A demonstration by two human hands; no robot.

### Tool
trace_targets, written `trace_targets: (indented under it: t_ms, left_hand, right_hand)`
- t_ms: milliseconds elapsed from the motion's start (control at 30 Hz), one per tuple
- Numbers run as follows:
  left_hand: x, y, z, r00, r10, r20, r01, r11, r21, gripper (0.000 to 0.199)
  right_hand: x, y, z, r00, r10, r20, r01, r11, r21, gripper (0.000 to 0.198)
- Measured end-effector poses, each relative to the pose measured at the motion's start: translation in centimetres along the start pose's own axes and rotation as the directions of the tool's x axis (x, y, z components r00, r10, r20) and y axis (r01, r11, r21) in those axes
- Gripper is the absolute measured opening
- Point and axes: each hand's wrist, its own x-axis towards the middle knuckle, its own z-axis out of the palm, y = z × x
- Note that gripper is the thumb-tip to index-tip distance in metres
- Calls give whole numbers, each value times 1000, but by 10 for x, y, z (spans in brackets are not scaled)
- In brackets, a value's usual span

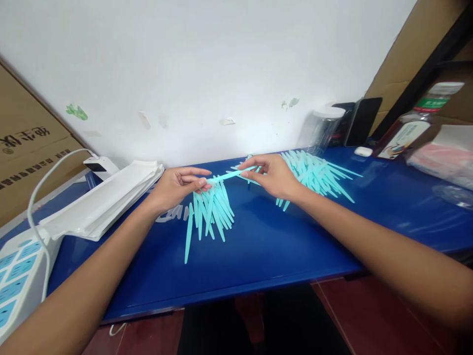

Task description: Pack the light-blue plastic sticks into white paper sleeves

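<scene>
My left hand point(180, 187) pinches one end of a turquoise plastic stick point(229, 175), thin, flat and tapered. My right hand point(272, 173) grips its other end between thumb and fingers, so the stick spans the gap between both hands, slightly raised to the right. Below my left hand lies a fanned pile of similar turquoise sticks point(213, 209), tips toward me. Behind and right of my right hand spreads a larger pile of turquoise sticks point(314, 175), partly hidden by that hand. A few translucent pieces point(175, 213) lie by my left wrist.
White paper-like bags point(99, 202) are stacked at left, beside a power strip point(18, 268) with a white cable. Along the back right stand a clear jar point(325, 129), dark phone-like devices point(362, 121) and a bottle point(410, 123). The blue table point(266, 251) meets a white wall.
</scene>
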Motion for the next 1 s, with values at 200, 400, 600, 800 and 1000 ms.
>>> trace_targets:
  t_ms: [200,400,600,800,1000]
  left_hand:
    - [8,-20,-51,983,133,-128,-25,783,622,44]
    - [-1,-16,-84,916,-274,293,54,808,587,45]
    - [-2,-7,-62,849,-278,450,-16,837,547,48]
    - [2,-4,-42,821,-190,538,-101,880,465,37]
    - [1,-1,-38,835,-154,528,-102,901,423,31]
  right_hand:
    - [14,18,-39,986,24,-165,-85,923,-376,15]
    - [5,18,-30,997,-75,-27,37,734,-678,17]
    - [-20,-6,19,957,-27,289,131,928,-348,30]
    - [-29,-13,37,935,76,346,60,928,-368,34]
    - [-23,-10,29,917,228,328,-97,924,-371,17]
